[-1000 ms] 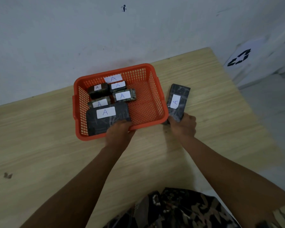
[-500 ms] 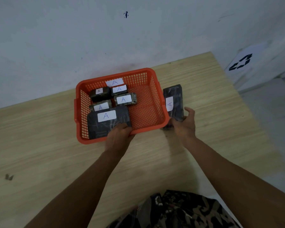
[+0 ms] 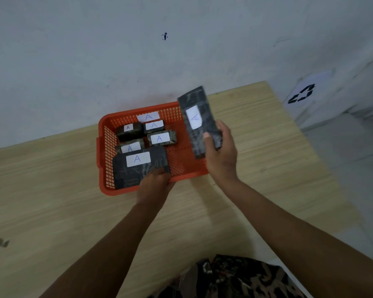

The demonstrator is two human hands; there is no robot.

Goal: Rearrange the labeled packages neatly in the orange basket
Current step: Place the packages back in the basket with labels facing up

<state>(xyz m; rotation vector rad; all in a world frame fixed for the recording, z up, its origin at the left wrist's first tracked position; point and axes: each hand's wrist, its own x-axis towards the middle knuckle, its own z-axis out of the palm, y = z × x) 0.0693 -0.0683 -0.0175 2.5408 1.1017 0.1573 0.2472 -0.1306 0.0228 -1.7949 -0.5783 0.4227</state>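
An orange basket (image 3: 101,147) stands on the wooden table near the wall. Inside lie several dark wrapped packages with white "A" labels; the largest package (image 3: 138,166) lies flat at the basket's front left. My left hand (image 3: 154,186) grips that large package's near right corner at the basket's front rim. My right hand (image 3: 221,153) holds a long dark labeled package (image 3: 197,117) in the air above the basket's right side, tilted with its far end up. Smaller packages (image 3: 162,137) fill the basket's back left.
The wooden table (image 3: 256,168) ends at the right, with grey floor beyond. A white sheet with a black recycling symbol (image 3: 303,93) lies on the floor by the wall. The wall runs close behind the basket. A small dark mark (image 3: 3,242) sits on the table's left.
My right hand has lifted the long package off the table beside the basket and carried it left, over the basket's right side. My left hand has stayed on the large package.
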